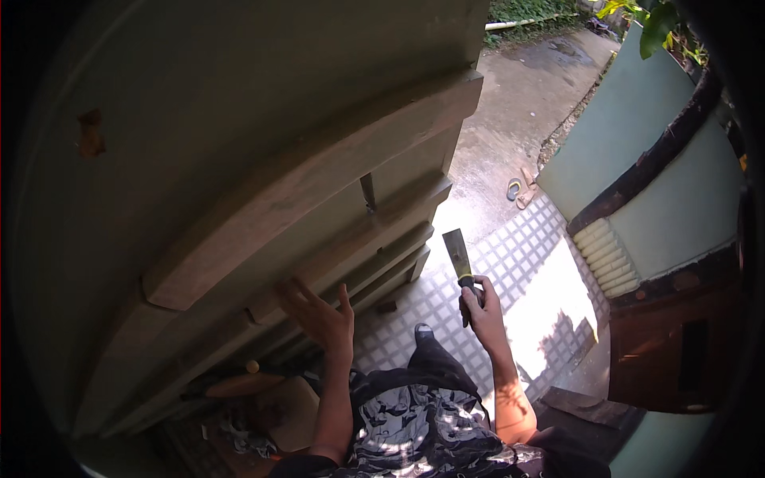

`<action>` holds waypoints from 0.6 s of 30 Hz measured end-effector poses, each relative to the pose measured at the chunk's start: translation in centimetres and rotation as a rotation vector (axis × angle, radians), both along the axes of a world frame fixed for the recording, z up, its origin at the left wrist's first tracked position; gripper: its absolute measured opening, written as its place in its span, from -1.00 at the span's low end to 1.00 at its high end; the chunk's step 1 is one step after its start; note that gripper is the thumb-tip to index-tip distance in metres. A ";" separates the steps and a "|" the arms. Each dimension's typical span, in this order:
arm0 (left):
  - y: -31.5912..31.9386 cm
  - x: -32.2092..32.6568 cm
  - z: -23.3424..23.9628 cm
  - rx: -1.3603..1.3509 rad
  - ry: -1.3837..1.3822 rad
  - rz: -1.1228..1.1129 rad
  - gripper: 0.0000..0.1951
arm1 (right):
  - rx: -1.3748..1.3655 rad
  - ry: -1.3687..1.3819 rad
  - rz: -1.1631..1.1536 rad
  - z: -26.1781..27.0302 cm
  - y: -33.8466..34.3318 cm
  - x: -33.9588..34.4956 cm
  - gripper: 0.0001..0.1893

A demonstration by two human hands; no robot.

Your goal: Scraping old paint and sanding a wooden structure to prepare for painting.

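Observation:
My right hand [481, 310] grips a putty knife [458, 252] by its dark handle, with the flat metal blade pointing up and away from me. A yellow band shows where the blade meets the handle. My left hand [323, 316] holds nothing; its fingers are spread, and the fingertips lie against a ledge [352, 239] of the stepped moulding along the wall [251, 113]. Above that ledge runs a thicker projecting moulding [311, 197] with a dusty, worn surface. A narrow dark strip [368, 192] stands between the two.
Tiled floor [388, 352] lies below, with concrete paving [502, 131] beyond. Sandals [519, 191] sit near a pale green wall [651, 131]. Brown wooden furniture [651, 358] stands at right. At lower left, a cream-coloured object [293, 412] lies among shadowed items.

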State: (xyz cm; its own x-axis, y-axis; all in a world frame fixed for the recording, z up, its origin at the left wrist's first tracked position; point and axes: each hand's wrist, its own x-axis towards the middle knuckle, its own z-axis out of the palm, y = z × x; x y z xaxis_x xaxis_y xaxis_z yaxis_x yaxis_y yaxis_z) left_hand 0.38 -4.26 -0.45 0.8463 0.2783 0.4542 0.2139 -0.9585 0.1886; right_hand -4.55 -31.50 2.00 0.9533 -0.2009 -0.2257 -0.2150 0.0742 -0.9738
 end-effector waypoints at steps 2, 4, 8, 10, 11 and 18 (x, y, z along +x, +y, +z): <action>-2.9 1.4 0.2 -0.017 0.022 0.040 -0.13 | 0.049 0.017 0.042 -0.4 -0.9 -0.1 -0.78; -6.1 3.0 0.1 -0.039 0.063 -0.106 -0.08 | 0.039 0.035 0.071 -0.9 -2.4 -0.5 -0.78; -13.9 6.5 -1.0 0.013 0.123 -0.232 -0.15 | 0.002 0.103 0.025 -1.1 -5.3 -0.9 -0.76; -17.0 8.3 -1.6 -0.003 0.125 -0.379 -0.18 | -0.012 0.138 -0.004 -1.1 -6.6 -0.7 -0.75; -18.2 9.4 -1.8 0.008 0.046 -0.541 -0.25 | 0.013 0.135 -0.039 -1.7 -7.4 -0.8 -0.74; -19.7 6.6 -12.6 -0.610 0.298 -1.063 -0.64 | -0.035 0.104 0.002 -4.9 -12.2 0.1 -0.78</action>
